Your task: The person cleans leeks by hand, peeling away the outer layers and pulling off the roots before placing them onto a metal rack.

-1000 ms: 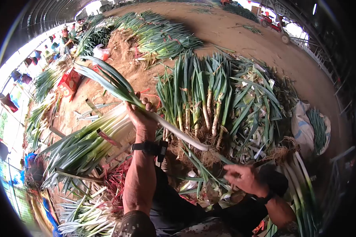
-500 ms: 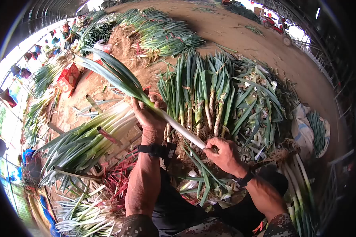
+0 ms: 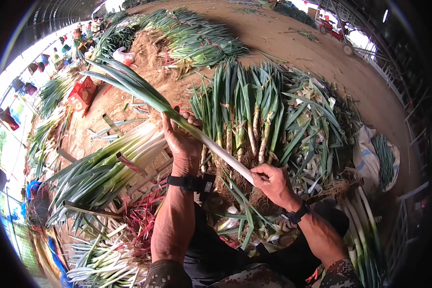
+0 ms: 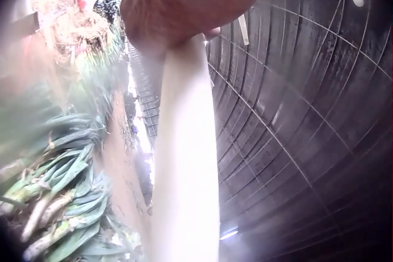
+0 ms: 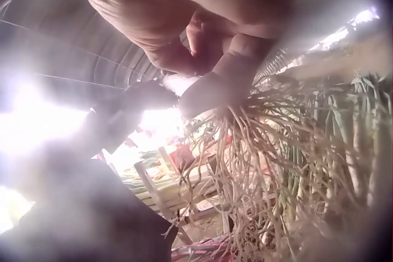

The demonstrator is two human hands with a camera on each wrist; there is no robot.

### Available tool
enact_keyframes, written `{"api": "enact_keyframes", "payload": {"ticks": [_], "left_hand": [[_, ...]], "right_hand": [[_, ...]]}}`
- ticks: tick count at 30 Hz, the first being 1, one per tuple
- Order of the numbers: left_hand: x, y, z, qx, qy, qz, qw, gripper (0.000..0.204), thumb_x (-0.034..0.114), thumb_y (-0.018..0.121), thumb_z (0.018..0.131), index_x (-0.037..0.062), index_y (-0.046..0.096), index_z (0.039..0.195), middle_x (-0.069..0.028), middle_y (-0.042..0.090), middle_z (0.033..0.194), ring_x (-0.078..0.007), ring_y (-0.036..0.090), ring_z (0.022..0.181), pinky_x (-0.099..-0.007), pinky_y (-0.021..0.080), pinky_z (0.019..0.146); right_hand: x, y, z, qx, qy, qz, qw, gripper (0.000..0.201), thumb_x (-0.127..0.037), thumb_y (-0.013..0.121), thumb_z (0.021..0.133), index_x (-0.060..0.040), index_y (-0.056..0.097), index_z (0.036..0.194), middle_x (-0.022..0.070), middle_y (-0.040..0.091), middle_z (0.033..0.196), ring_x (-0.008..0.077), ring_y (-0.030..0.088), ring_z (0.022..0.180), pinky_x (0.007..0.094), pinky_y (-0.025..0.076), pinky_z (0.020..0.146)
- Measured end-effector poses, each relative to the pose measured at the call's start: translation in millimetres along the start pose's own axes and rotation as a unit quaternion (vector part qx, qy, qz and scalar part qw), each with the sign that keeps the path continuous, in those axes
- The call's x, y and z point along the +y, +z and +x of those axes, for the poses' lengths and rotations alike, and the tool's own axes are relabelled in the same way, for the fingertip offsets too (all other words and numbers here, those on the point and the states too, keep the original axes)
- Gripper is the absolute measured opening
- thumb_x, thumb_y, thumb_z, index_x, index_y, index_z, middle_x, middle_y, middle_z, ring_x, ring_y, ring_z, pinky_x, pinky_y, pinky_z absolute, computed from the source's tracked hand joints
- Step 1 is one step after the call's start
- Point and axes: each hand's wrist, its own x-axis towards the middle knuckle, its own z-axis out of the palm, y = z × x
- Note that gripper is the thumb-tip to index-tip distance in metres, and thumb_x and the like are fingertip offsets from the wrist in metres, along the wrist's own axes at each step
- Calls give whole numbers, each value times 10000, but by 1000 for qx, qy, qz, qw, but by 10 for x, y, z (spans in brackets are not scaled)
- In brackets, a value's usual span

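Note:
A long green onion [image 3: 221, 152] slants across the head view, its green leaves at upper left and its white shank toward lower right. My left hand [image 3: 185, 146] holds it around the middle, palm up with the fingers curled over it. At the lower end my right hand [image 3: 276, 186] pinches the base of the shank between thumb and fingers. Stringy roots [image 5: 239, 176] hang below those fingers in the right wrist view. The pale shank [image 4: 187, 164] runs down from my left hand in the left wrist view.
Cleaned onions [image 3: 108, 170] lie in a wooden rack at left, beside red ties [image 3: 141, 221]. Ahead stand rooted onions [image 3: 245, 110], with a heap of leaves [image 3: 317, 129] to their right. A white sack [image 3: 365, 151] sits at far right, a red box [image 3: 82, 95] at upper left.
My right hand, apart from the onion and lower right a second ago, has come up to its root end and pinches it. My left hand has shifted slightly right with the onion.

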Motion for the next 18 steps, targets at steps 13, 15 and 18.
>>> {"api": "enact_keyframes", "payload": {"ticks": [13,15,18], "left_hand": [[-78,49,-44,8,-9,13,1000,464,475,577,964,69,561,1188,-56,554,801,-190,531,691,-319,470,634],[-74,39,-34,-6,-12,15,1000,480,484,556,971,67,557,1208,-56,555,801,-186,524,678,-315,460,618],[-48,24,-21,-29,-15,18,999,494,493,533,979,65,551,1226,-55,551,798,-177,511,661,-308,443,598]], "right_hand": [[194,9,-12,19,-38,-21,999,93,-68,646,868,-16,669,941,152,693,765,259,710,674,348,539,598],[271,32,0,40,-34,-6,999,124,-100,638,890,-5,675,960,138,707,777,230,711,683,343,537,593],[125,-81,-10,-3,203,150,968,181,-140,618,925,15,679,995,104,724,825,170,698,723,318,547,620]]}}
